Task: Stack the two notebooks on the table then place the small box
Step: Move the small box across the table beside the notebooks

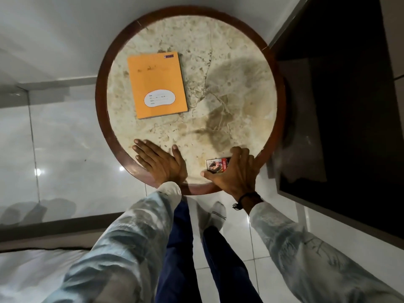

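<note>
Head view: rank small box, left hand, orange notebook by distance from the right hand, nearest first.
1. small box: under the right hand fingers, near table edge.
2. left hand: flat on the table rim, to the left.
3. orange notebook: far left part of the table.

A round worktop [240,51] of mottled beige marble in a dark wooden rim stands on a glossy white tiled floor [72,149] that mirrors small ceiling lights, with a dark cabinet [349,106] at its right and white bedding [28,276] at lower left.
</note>
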Demonstrator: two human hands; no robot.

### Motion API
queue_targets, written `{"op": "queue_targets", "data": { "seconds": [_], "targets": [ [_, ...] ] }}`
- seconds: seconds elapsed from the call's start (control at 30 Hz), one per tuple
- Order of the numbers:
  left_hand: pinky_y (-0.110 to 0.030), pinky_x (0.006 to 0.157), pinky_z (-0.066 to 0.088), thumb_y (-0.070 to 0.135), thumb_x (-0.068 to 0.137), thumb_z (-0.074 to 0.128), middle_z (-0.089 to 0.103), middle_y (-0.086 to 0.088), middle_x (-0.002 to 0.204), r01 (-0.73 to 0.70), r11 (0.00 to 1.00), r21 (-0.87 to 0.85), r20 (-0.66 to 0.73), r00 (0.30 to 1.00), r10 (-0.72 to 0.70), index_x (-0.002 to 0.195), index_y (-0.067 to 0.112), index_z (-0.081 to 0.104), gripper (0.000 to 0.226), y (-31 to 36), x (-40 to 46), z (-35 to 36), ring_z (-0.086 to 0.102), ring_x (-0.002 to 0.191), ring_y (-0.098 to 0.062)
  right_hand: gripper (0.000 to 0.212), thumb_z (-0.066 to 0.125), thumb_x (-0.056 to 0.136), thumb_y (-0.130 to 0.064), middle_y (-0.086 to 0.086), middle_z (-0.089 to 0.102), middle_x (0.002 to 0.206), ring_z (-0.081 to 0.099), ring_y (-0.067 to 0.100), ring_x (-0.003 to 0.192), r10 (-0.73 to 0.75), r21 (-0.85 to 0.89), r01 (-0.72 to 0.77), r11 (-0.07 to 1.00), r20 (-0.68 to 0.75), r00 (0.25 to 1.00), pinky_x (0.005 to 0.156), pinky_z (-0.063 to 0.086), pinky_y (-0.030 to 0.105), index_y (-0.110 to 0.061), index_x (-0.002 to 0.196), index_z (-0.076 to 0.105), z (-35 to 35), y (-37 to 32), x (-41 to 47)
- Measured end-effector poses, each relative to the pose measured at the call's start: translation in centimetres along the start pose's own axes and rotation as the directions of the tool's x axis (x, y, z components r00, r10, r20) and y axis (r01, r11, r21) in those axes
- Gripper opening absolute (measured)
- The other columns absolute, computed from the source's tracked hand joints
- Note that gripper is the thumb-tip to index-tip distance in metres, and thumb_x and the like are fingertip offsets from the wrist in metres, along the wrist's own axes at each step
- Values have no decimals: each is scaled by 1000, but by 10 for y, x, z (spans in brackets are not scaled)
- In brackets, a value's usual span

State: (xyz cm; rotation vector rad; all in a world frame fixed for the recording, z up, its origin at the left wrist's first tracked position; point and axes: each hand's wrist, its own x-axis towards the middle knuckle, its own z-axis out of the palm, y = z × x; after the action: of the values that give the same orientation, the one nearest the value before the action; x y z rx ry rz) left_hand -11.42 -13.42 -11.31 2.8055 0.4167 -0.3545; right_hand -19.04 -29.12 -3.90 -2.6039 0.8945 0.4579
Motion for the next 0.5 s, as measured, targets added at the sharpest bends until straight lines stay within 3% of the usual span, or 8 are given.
{"op": "queue_targets", "data": {
  "seconds": [0.17, 0.23, 0.33, 0.43, 0.5],
  "targets": [
    [-58, 134, 8, 54, 105, 30, -1, -29, 174, -4, 1000, 22, 30, 1000, 3, 163, -9, 3, 89, 0, 1, -1, 0, 163, -45, 82, 75, 61, -53, 13, 51, 120, 54, 36, 107, 48, 45, -50, 998, 43, 998, 88, 51, 44, -9, 124, 46, 1, -16, 8],
    [-57, 134, 10, 53, 105, 31, 4, -29, 174, 9, 999, 34, 21, 1000, -10, 163, -8, 7, 87, 0, 0, 1, 4, 163, -45, 71, 76, 63, -51, 12, 49, 117, 54, 34, 103, 72, 177, -79, 981, 42, 996, 81, 55, 44, -18, 119, 47, -5, -21, 21],
    [-57, 133, 12, 54, 105, 26, 8, -30, 173, 9, 999, 48, -17, 1000, -8, 163, -8, 10, 87, -3, 1, 6, 8, 163, -45, 59, 76, 67, -56, 8, 48, 111, 57, 35, 98, 262, 429, -275, 860, 90, 961, 74, 54, 40, -25, 107, 47, -19, -32, 61],
    [-59, 133, 14, 55, 104, 27, 6, -30, 173, 21, 998, 65, -10, 1000, -20, 163, -7, 6, 88, -3, 5, 10, 8, 163, -46, 62, 77, 69, -58, 15, 52, 112, 56, 37, 97, 382, 560, -382, 735, 124, 916, 72, 42, 37, -17, 106, 49, -33, -45, 112],
    [-60, 132, 15, 54, 103, 30, 4, -29, 173, 20, 998, 67, 2, 1000, -20, 163, -6, 4, 89, -2, 5, 11, 6, 163, -46, 76, 79, 67, -63, 19, 52, 121, 54, 37, 101, 413, 604, -425, 674, 169, 895, 79, 47, 41, -13, 115, 48, -38, -50, 136]
  ]
}}
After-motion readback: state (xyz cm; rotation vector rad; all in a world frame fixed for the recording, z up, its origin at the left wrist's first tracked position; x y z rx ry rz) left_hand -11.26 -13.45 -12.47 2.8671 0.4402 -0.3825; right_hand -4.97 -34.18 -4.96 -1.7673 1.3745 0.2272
